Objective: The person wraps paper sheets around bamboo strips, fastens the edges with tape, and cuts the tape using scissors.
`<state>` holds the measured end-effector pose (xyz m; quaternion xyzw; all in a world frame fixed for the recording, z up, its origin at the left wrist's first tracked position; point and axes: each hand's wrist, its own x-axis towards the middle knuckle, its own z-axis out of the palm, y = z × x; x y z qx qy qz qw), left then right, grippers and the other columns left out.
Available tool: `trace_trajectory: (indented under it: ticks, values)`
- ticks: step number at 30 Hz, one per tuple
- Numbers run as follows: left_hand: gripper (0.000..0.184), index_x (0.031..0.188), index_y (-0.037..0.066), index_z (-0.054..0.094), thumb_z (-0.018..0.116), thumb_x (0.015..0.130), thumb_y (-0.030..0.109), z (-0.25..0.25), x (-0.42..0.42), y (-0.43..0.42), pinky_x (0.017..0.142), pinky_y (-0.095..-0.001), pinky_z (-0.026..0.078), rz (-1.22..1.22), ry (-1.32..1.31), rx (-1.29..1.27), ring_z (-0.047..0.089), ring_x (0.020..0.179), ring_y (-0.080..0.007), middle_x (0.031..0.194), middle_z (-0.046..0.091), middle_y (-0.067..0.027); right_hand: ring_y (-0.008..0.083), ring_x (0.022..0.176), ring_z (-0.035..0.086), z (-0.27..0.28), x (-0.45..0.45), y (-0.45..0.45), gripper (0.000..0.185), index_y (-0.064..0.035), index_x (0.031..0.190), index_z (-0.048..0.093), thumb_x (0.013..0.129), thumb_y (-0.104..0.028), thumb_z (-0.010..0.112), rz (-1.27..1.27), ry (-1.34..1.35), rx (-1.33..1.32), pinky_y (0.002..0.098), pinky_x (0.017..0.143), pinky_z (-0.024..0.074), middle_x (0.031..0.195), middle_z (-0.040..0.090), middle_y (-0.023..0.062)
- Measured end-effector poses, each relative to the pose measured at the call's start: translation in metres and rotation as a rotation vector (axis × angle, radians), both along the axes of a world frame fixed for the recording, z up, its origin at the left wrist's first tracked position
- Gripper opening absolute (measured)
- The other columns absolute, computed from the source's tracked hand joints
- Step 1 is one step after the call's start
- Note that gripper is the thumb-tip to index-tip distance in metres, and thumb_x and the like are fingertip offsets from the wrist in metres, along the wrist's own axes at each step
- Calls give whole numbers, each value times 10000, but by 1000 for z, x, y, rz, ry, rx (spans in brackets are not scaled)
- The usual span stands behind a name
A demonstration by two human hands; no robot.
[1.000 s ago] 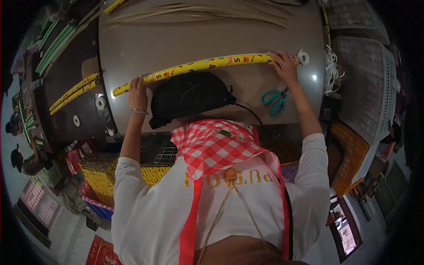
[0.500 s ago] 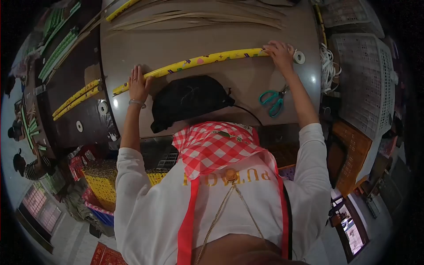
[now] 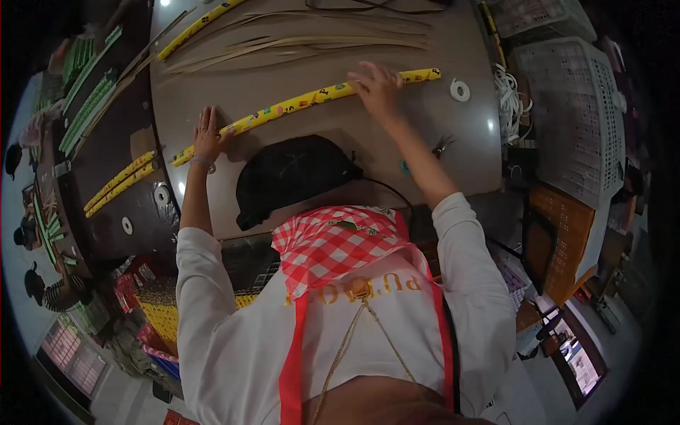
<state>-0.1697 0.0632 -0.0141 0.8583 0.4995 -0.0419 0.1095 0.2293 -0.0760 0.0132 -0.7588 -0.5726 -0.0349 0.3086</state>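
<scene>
A long yellow tube with a colourful pattern lies slantwise across the table. My left hand rests flat near its left end, fingers stretched out. Farther right, my right hand is over the tube with its fingers apart; whether it touches the tube I cannot tell. A black cloth-like bundle with a thin cord sits between my forearms. My right forearm hides most of the teal-handled scissors. To the right of the tube's end is a white roll of tape.
Thin tan strips and another yellow tube lie toward the back. On the dark table at left are more yellow tubes and white rolls. White plastic crates and a coiled white cord stand right.
My right hand has slid left along the tube, away from its right end, which now shows. My right forearm has come over the scissors. The left hand stays near the left end.
</scene>
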Motion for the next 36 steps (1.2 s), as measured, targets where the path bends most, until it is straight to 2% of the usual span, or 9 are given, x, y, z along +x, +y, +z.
trace_trajectory:
  ticks: [3,8,15,18,21,25,31,33,36]
  values:
    - [831,1367,161,150,467,743,609,4,0,-1,1026,-451,160,20,19,-27,142,1305,-258,1418,145,-78,175,1057,471,-22,-1,-3,163,-250,906,655,769,-313,592,178,23,-21,444,906,223,1123,527,-27]
    - [823,1368,168,143,463,748,605,-2,-4,0,1025,-452,164,0,19,0,140,1306,-247,1420,141,-72,185,1140,413,-23,64,-27,195,-323,965,642,780,-326,582,-12,-98,-102,493,951,176,1250,456,-20]
    - [815,1370,180,137,454,752,607,0,-3,2,1026,-456,156,2,15,-18,129,1309,-243,1422,130,-71,188,1146,409,-20,116,-42,229,-304,1021,624,803,-322,557,-149,-233,-211,483,955,164,1252,454,-31]
    - [816,1370,179,137,461,752,603,-1,-3,2,1027,-461,150,11,-18,-31,122,1310,-247,1422,132,-74,232,1177,366,-24,97,-32,400,-266,1148,541,771,-395,583,-174,9,-163,502,967,148,1305,381,29]
    - [819,1369,174,139,474,750,593,-4,-5,4,1028,-465,145,10,-9,-35,118,1310,-255,1422,132,-75,320,1233,249,-17,66,-24,786,-188,1267,399,624,-570,641,-285,63,-176,517,982,137,1358,238,133]
    - [820,1369,173,141,483,749,586,-5,-6,5,1028,-465,146,6,-16,-42,118,1310,-257,1423,126,-75,326,1236,244,-15,74,-25,755,-186,1257,417,636,-548,648,-258,99,-166,517,983,140,1358,235,129]
    - [831,1369,154,135,482,749,585,0,-2,2,1025,-467,153,41,-1,-75,116,1311,-250,1423,123,-79,273,1200,338,-27,139,-48,612,-156,1216,471,705,-444,640,-189,65,-324,466,955,270,1326,332,101]
    - [837,1370,147,127,481,750,585,-2,-3,5,1024,-469,151,42,-20,-74,107,1312,-249,1423,120,-84,261,1196,340,-26,152,-51,560,-155,1216,472,723,-354,648,-144,402,-226,428,939,309,1308,369,65]
    - [837,1371,149,122,480,752,584,-4,-4,5,1023,-471,151,41,-5,-86,100,1314,-246,1424,116,-85,296,1203,314,-10,134,-39,841,-107,1303,312,637,-453,690,-166,251,-287,410,918,342,1309,338,136]
